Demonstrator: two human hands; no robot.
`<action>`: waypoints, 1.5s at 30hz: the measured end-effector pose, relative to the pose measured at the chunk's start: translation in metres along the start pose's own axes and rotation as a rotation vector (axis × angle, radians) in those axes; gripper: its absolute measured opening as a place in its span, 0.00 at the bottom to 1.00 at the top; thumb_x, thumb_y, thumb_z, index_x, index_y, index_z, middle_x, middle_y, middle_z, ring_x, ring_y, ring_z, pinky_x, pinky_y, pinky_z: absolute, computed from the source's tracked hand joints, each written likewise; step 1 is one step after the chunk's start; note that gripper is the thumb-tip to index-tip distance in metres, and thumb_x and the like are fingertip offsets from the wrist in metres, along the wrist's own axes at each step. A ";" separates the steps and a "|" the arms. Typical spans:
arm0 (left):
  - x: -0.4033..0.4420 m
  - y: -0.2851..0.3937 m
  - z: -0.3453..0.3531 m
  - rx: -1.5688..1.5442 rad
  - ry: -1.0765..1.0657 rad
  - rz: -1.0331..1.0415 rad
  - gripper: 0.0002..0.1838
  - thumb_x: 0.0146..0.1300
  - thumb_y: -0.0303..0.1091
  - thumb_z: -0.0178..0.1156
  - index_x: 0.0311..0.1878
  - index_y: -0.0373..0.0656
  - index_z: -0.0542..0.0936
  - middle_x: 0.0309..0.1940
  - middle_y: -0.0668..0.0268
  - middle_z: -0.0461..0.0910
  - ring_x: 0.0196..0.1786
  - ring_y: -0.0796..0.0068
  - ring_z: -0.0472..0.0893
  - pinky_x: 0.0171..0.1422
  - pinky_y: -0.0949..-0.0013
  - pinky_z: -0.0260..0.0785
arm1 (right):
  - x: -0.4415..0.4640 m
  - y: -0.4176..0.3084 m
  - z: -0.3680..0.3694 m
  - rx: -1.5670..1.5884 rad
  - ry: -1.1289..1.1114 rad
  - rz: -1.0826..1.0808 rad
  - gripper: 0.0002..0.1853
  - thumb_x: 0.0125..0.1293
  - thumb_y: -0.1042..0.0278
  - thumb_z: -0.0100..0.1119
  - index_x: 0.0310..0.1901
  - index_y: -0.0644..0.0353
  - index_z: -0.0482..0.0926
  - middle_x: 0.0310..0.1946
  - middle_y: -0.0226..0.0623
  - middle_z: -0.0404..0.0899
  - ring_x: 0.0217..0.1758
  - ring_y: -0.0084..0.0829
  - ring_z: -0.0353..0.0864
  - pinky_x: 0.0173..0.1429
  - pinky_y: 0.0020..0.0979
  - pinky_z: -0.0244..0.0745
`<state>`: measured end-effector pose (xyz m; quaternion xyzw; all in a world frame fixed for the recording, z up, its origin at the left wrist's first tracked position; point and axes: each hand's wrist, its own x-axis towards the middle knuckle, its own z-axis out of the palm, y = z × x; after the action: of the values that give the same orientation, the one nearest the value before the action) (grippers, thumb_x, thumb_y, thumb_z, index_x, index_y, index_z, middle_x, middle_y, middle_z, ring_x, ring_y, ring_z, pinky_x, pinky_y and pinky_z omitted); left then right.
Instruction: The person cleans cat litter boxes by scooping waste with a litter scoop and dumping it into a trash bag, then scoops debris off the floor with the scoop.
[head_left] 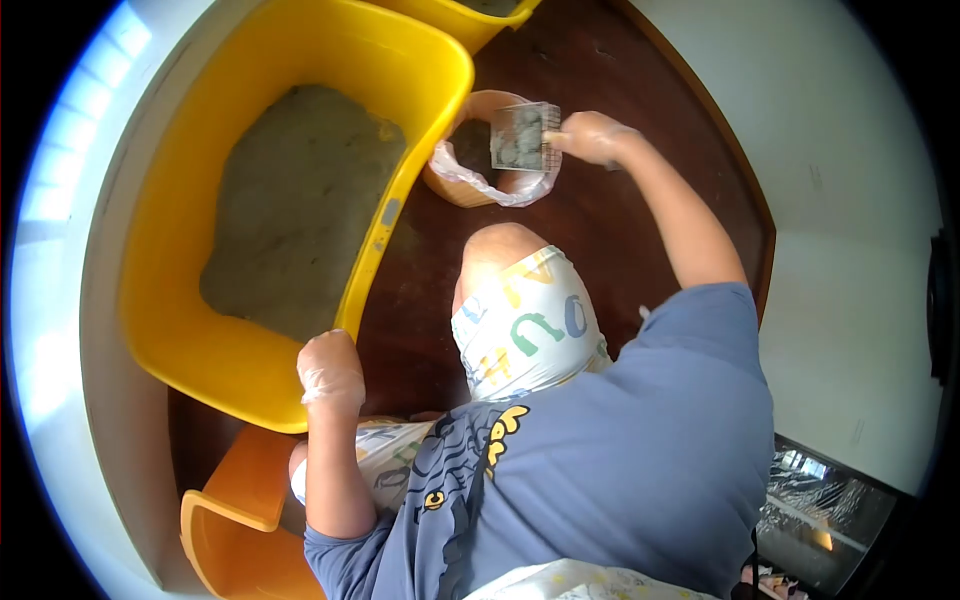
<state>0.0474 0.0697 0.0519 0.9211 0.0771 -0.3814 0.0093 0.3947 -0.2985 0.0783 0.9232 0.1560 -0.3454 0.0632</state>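
My right hand (596, 138), in a thin clear glove, is closed round the handle of a see-through slotted litter scoop (553, 112). Grey clumps (520, 140) lie in the scoop, which is over the mouth of a small round waste bin (462, 188). A whitish plastic bag (540, 190) lines that bin and folds over its rim. My left hand (330, 365), also in a clear glove, is closed on the near edge of a large yellow litter box (265, 55). Grey-brown litter (300, 200) covers the box's floor. The fingertips of my left hand are hidden.
Another yellow tub (450, 18) stands at the top edge. An orange curved plastic piece (235, 510) is at the lower left. Dark reddish-brown floor (660, 210) lies under the bin, with pale walls at left and right. My bent knee is near the bin.
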 end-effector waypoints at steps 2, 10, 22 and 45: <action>0.003 -0.001 0.005 0.007 0.021 0.014 0.07 0.62 0.28 0.64 0.41 0.45 0.89 0.40 0.58 0.89 0.45 0.59 0.89 0.49 0.64 0.82 | -0.014 -0.048 -0.006 -0.151 0.084 0.046 0.30 0.77 0.46 0.48 0.39 0.70 0.85 0.38 0.57 0.86 0.45 0.52 0.87 0.53 0.46 0.80; 0.004 0.000 0.007 0.028 0.021 -0.027 0.06 0.64 0.29 0.65 0.41 0.45 0.89 0.40 0.59 0.89 0.45 0.60 0.89 0.49 0.65 0.82 | 0.004 -0.070 0.000 -0.411 0.131 0.066 0.17 0.74 0.57 0.55 0.49 0.59 0.88 0.50 0.46 0.87 0.54 0.45 0.87 0.56 0.42 0.82; 0.006 -0.009 0.014 -0.022 0.044 -0.012 0.06 0.59 0.26 0.66 0.35 0.49 0.89 0.36 0.62 0.89 0.41 0.64 0.90 0.42 0.65 0.83 | -0.039 -0.104 -0.070 -0.336 0.126 0.083 0.23 0.70 0.50 0.58 0.46 0.65 0.87 0.46 0.58 0.85 0.50 0.52 0.87 0.56 0.47 0.81; 0.007 -0.011 0.043 -0.036 0.223 -0.033 0.04 0.56 0.29 0.65 0.32 0.50 0.88 0.31 0.65 0.87 0.36 0.70 0.88 0.36 0.69 0.79 | 0.247 -0.292 0.094 -1.121 -0.178 -0.814 0.13 0.32 0.78 0.77 0.27 0.64 0.89 0.30 0.48 0.88 0.35 0.43 0.89 0.38 0.41 0.82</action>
<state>0.0205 0.0781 0.0171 0.9562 0.0994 -0.2751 0.0109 0.4161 0.0159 -0.1574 0.5879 0.6384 -0.2833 0.4081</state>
